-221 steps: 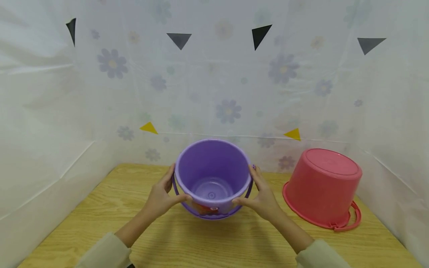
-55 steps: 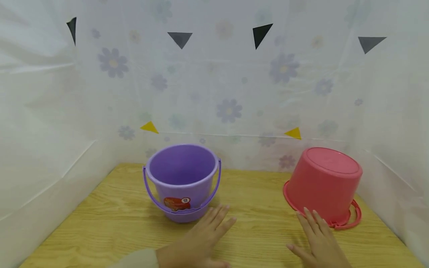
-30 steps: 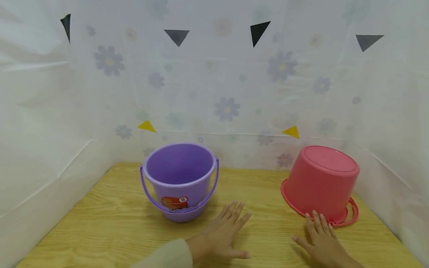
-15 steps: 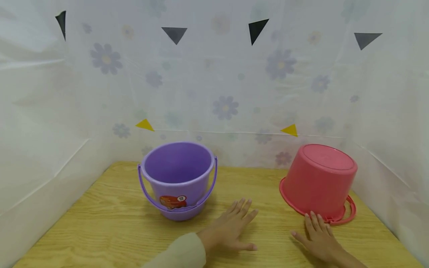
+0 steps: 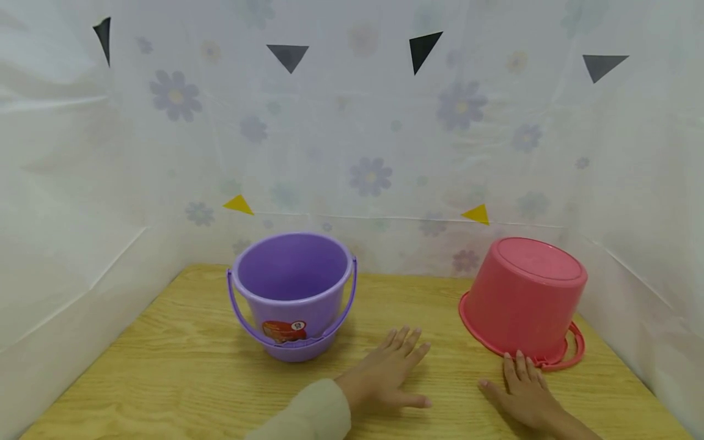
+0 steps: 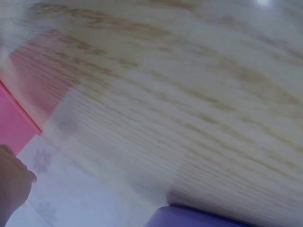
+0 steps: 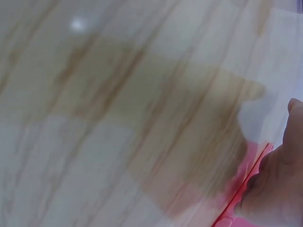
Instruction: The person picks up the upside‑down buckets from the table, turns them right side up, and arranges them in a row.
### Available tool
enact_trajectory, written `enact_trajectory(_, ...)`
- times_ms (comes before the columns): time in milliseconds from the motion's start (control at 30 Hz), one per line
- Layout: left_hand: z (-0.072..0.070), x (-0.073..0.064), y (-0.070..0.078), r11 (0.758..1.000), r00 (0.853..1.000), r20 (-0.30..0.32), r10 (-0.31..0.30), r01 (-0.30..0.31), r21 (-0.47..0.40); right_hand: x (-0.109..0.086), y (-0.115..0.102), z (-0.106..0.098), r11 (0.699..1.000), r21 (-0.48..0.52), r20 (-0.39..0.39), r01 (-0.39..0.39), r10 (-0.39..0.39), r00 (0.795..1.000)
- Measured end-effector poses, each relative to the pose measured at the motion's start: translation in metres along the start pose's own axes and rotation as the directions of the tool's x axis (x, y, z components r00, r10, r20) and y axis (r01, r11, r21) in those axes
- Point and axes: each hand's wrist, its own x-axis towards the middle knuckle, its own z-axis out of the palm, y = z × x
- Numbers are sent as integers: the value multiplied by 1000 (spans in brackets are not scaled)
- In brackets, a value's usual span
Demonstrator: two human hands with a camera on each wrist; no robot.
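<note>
A purple bucket (image 5: 327,308) stands upright on the left half of the table, its handle hanging down across the front over a red label (image 5: 283,331). Just right of it, my left hand (image 5: 387,370) is spread flat with nothing in it, thumb out to the side. A red bucket (image 5: 522,305) sits upside down on the right, its rim on the table and its handle (image 5: 579,354) out to the right. My right hand (image 5: 522,394) has its fingers extended, fingertips right at the near rim of that bucket; the right wrist view shows it close to the rim (image 7: 246,179).
The wood-grain table (image 5: 165,366) is walled at the back and both sides by white flowered sheeting (image 5: 308,134). Black and grey triangles and two yellow triangles (image 5: 476,214) mark the back sheet.
Earlier both hands held the purple bucket tilted at the centre; now it stands further left, released. My left hand has slid right, away from it; my right hand has moved to the red bucket's rim.
</note>
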Motion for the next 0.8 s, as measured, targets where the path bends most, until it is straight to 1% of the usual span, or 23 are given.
enact_trajectory(233,2,7,2,999,999,34,-24,25,-23,3,-4,-2,998,0,30,-66,66,997)
enact_trajectory(400,1,11,1,997,997,62,-48,51,-49,4,-6,-2,996,0,35,-93,93,995)
enact_trajectory(533,-1,12,1,996,993,91,-72,76,-48,5,-5,-1,994,19,42,-106,105,994)
enact_trajectory(700,-2,13,2,994,988,124,-90,98,-57,6,-2,0,993,-22,6,-120,120,993)
enact_trajectory(800,-1,14,2,992,986,133,-96,105,-63,7,-1,0,990,-38,-9,-133,132,991)
